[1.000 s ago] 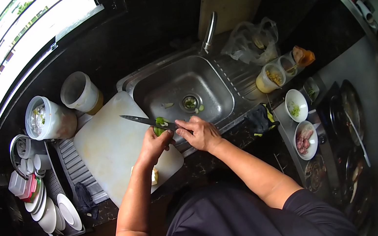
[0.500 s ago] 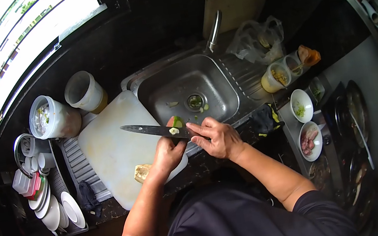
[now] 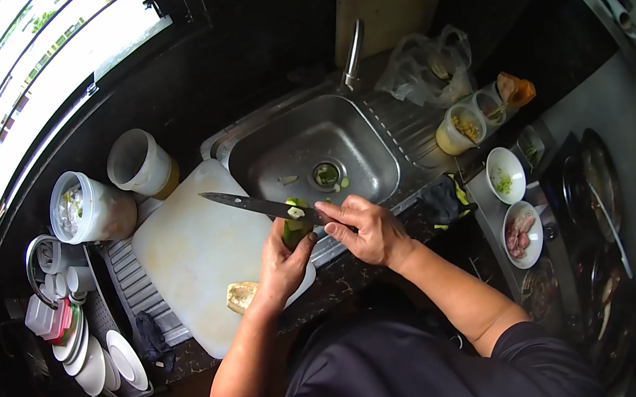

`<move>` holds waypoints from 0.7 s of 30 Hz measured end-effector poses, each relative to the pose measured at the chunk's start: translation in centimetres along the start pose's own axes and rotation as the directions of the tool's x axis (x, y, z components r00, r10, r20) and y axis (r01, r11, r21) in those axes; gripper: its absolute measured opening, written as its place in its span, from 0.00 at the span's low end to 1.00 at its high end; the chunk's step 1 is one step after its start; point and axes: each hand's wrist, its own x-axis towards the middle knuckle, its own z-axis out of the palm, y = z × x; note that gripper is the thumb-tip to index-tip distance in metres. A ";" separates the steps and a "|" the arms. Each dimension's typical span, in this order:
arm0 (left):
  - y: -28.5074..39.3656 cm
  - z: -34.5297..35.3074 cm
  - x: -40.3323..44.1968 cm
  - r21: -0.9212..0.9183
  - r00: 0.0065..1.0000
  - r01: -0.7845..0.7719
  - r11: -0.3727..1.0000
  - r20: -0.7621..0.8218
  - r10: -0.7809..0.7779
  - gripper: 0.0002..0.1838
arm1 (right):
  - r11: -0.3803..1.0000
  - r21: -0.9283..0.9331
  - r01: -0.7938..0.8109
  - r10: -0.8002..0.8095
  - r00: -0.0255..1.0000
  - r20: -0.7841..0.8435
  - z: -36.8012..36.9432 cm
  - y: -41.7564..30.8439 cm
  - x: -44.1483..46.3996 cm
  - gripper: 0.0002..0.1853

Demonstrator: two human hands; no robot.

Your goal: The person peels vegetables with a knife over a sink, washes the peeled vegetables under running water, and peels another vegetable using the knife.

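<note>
My left hand [image 3: 285, 255] is closed around a green-skinned piece of produce [image 3: 292, 236], whose exact kind I cannot make out. My right hand [image 3: 369, 230] grips a kitchen knife [image 3: 244, 203], its dark blade pointing left across the top of the green piece. A small pale slice with a green edge [image 3: 296, 212] clings to the blade. Both hands are above the near edge of the sink [image 3: 242, 140] and the right side of a white cutting board [image 3: 184, 245]. A pale yellowish chunk [image 3: 242, 296] lies on the board beside my left wrist.
Green and pale scraps [image 3: 326, 174] lie at the sink drain, below the faucet [image 3: 353, 56]. Plastic tubs [image 3: 139, 162] and a dish rack with white plates [image 3: 125, 358] stand left. To the right are a bowl of raw meat [image 3: 521, 236] and a bowl of chopped greens [image 3: 506, 175].
The green piece has turned in my left hand, so more of its green side shows below the blade. The knife keeps nearly the same place. The whole view has shifted slightly.
</note>
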 end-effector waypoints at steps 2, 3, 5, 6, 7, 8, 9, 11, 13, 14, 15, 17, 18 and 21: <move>0.6 -0.1 -0.3 0.070 1.000 0.005 0.998 -0.005 -0.004 0.36 | 1.000 -0.013 0.017 -0.018 1.000 -0.020 0.0 1.2 0.2 0.21; 1.1 0.4 -0.5 0.070 1.000 0.002 0.998 -0.005 -0.002 0.36 | 0.998 -0.056 -0.038 0.038 0.999 -0.007 -0.1 2.9 0.3 0.21; 2.2 1.6 -0.9 0.093 0.962 -0.217 0.972 -0.148 0.229 0.29 | 0.975 -0.096 -0.199 0.203 0.979 0.030 -0.5 7.2 -0.3 0.21; 2.2 1.6 -0.7 0.094 0.960 -0.225 0.970 -0.149 0.237 0.29 | 0.990 -0.009 -0.139 0.138 0.989 -0.051 -0.6 7.2 -0.1 0.21; 1.8 1.6 -0.5 0.048 0.960 -0.216 0.975 -0.170 0.221 0.28 | 0.992 -0.004 -0.128 0.127 0.991 -0.036 -0.9 7.2 -0.2 0.21; 1.3 1.7 -0.6 -0.001 0.963 -0.198 0.980 -0.189 0.194 0.27 | 0.992 0.004 -0.125 0.125 0.992 -0.017 -1.4 7.2 -1.1 0.21; 0.7 1.6 -0.7 -0.004 0.965 -0.188 0.982 -0.189 0.184 0.27 | 0.997 0.001 -0.079 0.079 0.997 -0.006 -2.0 5.0 -1.2 0.21; -0.1 1.0 -0.1 0.032 0.984 -0.137 0.990 -0.107 0.139 0.37 | 1.000 0.005 0.018 -0.018 1.000 0.005 -2.3 0.8 -0.8 0.22; 0.0 0.9 0.0 -0.008 0.992 -0.108 0.994 -0.070 0.107 0.37 | 0.999 -0.012 0.035 -0.035 0.999 0.015 -1.8 -0.5 -0.8 0.22; 0.1 0.9 0.0 -0.049 0.997 -0.076 0.996 -0.036 0.074 0.37 | 0.998 -0.046 0.031 -0.030 0.999 0.027 -1.8 -0.8 -0.8 0.22; -0.1 0.7 0.0 -0.048 0.997 -0.076 0.996 -0.033 0.075 0.37 | 0.998 -0.046 0.030 -0.029 0.999 0.025 -1.9 -0.6 -0.8 0.22; -0.6 0.4 0.0 -0.027 0.996 -0.088 0.996 0.000 0.088 0.37 | 0.995 -0.095 0.010 -0.008 1.000 0.023 -2.1 0.4 -0.6 0.22; -0.3 0.8 -0.3 -0.027 0.996 -0.085 0.996 0.005 0.085 0.37 | 0.995 -0.103 -0.019 0.018 1.000 -0.005 -1.4 3.0 -0.7 0.21; 0.5 1.5 -0.4 -0.010 0.981 -0.178 0.984 -0.078 0.177 0.40 | 0.973 -0.046 -0.226 0.224 0.974 -0.042 -0.8 9.6 -2.3 0.20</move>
